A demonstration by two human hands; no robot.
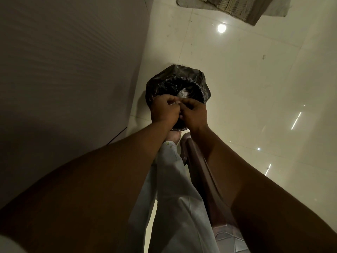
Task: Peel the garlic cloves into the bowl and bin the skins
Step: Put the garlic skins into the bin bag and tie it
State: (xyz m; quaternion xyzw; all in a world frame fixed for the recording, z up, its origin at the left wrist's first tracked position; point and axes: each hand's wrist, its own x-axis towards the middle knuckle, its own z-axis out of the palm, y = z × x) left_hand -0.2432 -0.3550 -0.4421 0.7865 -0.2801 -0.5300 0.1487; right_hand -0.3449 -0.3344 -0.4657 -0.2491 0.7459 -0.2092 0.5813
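A small bin (177, 84) lined with a black plastic bag stands on the tiled floor, with pale garlic skins (183, 93) lying inside it. Both my hands are held together right over its near rim. My left hand (165, 111) is curled around a pale garlic clove (174, 104), of which only a sliver shows between the fingers. My right hand (194, 114) pinches at the same clove from the right. The bowl is out of view.
A grey wall (73, 70) runs close along the left of the bin. A brown plastic stool (204, 176) is under my right forearm, and my leg in light trousers (173, 189) lies between my arms. A patterned mat (235, 6) lies on the far floor.
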